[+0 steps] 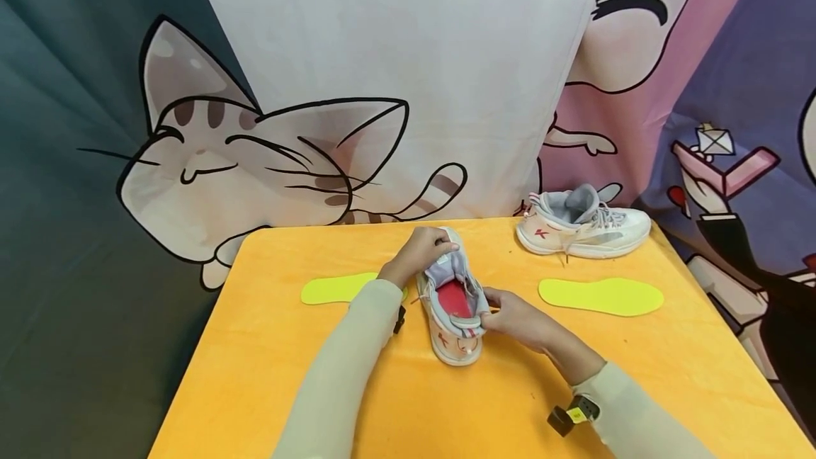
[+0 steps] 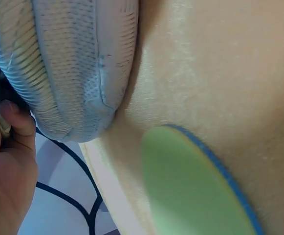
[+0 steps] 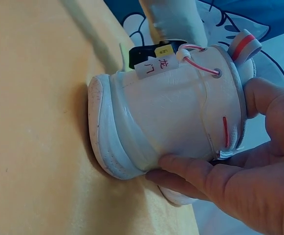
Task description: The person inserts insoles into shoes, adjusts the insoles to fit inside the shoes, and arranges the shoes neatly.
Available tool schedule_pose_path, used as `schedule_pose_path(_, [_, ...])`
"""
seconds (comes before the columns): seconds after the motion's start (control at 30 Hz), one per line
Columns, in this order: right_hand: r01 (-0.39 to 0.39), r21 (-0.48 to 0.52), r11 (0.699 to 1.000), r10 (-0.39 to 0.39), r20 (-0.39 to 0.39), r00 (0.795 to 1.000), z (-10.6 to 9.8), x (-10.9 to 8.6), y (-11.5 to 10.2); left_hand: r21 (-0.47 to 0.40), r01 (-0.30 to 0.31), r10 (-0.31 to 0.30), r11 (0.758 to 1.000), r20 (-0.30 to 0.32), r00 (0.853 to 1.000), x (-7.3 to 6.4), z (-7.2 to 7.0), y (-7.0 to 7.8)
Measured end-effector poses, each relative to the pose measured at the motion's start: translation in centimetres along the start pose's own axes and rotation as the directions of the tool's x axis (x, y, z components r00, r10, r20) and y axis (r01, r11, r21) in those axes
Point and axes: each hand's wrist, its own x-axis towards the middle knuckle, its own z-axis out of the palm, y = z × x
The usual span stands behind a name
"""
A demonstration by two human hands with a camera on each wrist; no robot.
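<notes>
From where I stood, a white shoe (image 1: 449, 329) sat on the orange-yellow worktop (image 1: 503, 402), toe pointing away from the person. The left grip (image 1: 417, 253) grasped it near the tongue; the right grip (image 1: 519, 319) held its collar by the heel. Its red footbed (image 1: 454, 299) lay exposed. The work looked only partway along to me: the left insole (image 1: 334, 290) and the right insole (image 1: 601, 297) both lay outside, flat, and the other shoe (image 1: 576, 236) stood untouched at the back, its inner floor hidden from me.

Rough knit-look shoe (image 2: 68, 63), smooth matt insoles (image 1: 601, 296), softly creased cloth backdrop (image 1: 472, 69)
</notes>
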Motion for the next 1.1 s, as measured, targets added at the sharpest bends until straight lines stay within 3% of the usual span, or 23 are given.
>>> schedule_pose_path(0.17, [0.01, -0.037, 0.999, -0.011, -0.021, 1.0, 0.4, 0.1, -0.1, 0.01, 0.02, -0.02, 1.0, 0.007, 1.0, -0.2, -0.8, 0.5])
schedule_pose_path(0.43, [-0.002, -0.077, 0.997, -0.004, -0.079, 0.997, 0.3, 0.2, 0.0, 0.018, 0.023, -0.023, 1.0, -0.044, 0.999, -0.6, -2.4, 2.8])
schedule_pose_path(0.57, [-0.006, -0.087, 0.996, -0.002, -0.087, 0.996, 0.1, 0.3, 0.2, 0.022, 0.039, -0.037, 0.999, -0.052, 0.998, -1.3, -2.8, 3.6])
schedule_pose_path(0.8, [-0.001, -0.097, 0.995, -0.006, -0.075, 0.997, -0.3, 0.1, 0.5, 0.002, -0.012, 0.012, 1.0, -0.107, 0.994, -3.1, -3.4, 4.2])
schedule_pose_path(0.97, [-0.018, -0.103, 0.995, 0.01, -0.086, 0.996, -0.8, 0.0, 0.4, -0.074, 0.072, -0.081, 0.995, -0.121, 0.989, -5.4, -3.5, 4.4])
schedule_pose_path(1.1, [-0.035, -0.096, 0.995, 0.025, -0.103, 0.994, -1.1, 0.1, -0.1, -0.155, 0.171, -0.193, 0.973, -0.137, 0.972, -7.6, -3.1, 4.6])
